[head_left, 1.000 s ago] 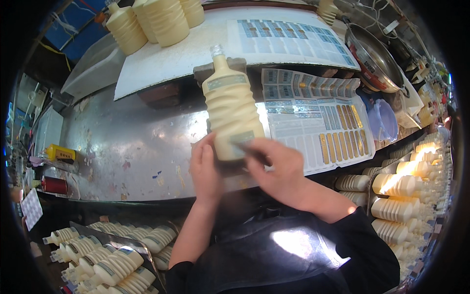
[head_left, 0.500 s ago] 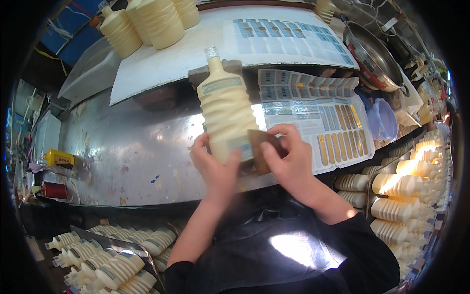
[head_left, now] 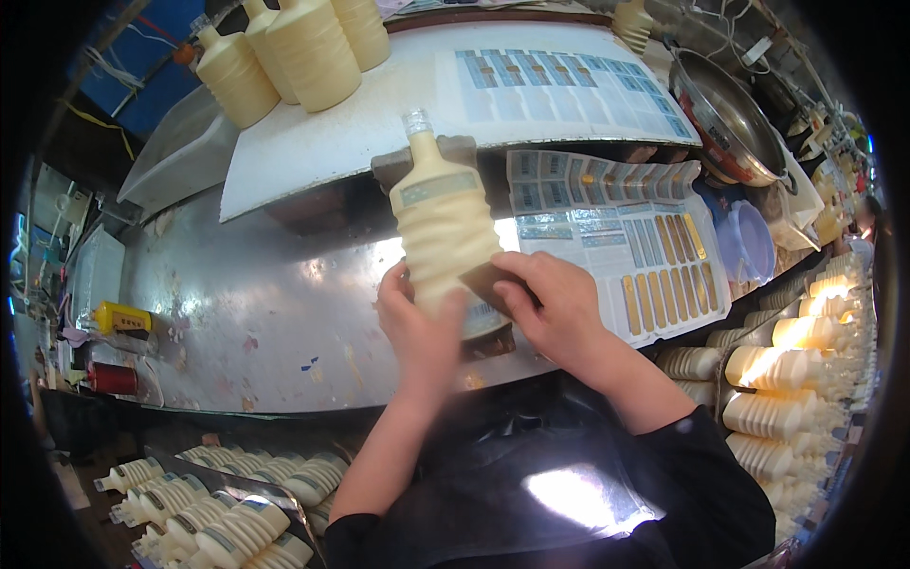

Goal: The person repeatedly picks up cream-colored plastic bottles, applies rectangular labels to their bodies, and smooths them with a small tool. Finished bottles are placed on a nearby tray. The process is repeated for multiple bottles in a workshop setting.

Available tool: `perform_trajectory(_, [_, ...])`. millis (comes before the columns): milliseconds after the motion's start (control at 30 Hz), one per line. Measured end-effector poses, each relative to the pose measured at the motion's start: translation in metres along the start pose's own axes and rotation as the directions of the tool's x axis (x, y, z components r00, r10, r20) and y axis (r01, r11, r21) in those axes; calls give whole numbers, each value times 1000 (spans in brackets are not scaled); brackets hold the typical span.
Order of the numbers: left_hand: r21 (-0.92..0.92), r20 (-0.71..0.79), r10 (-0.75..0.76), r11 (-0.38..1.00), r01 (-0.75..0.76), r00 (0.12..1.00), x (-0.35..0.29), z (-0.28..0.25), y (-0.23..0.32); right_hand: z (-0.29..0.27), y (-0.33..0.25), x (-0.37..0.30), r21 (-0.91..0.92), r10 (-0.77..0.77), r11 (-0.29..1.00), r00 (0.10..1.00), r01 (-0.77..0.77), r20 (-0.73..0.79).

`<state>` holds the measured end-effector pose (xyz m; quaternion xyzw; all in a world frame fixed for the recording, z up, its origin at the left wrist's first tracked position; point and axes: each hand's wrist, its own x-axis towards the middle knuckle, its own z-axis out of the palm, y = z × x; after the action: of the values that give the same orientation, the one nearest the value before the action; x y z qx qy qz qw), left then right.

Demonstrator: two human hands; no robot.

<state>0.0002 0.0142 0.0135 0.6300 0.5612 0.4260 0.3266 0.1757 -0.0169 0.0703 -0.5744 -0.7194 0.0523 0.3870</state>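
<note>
I see label sheets [head_left: 597,242] on the metal bench [head_left: 237,313] at two o'clock, cream bottles [head_left: 313,57] on the white board [head_left: 379,95] at eleven.

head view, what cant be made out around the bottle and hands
Head view:
Bottle: lower label partly covered by the left hand and brown flat piece.
Left hand: thumb blurred, apparently by motion.
Brown flat piece: held end covered by the right hand.
Standing bottles: some tops cut off by the upper edge.

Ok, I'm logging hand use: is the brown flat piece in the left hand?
No, the right hand grips the brown flat piece.
</note>
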Motion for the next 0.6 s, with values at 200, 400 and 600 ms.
perform_trajectory(200, [-172, 46, 2, 985, 6, 999, 3, -4, -20, 3, 18, 25, -28, -91, 996, 985, 88, -145])
perform_trajectory(400, [-158, -80, 129, 977, -140, 988, 38, -15, -5, 10, -2, 72, 321, 271, 928, 932, -187, -242])
perform_trajectory(600, [-183, 77, -96, 977, 109, 992, 112, -3, 9, 32, 5, 100, 101, 253, 966, 949, -238, -188])
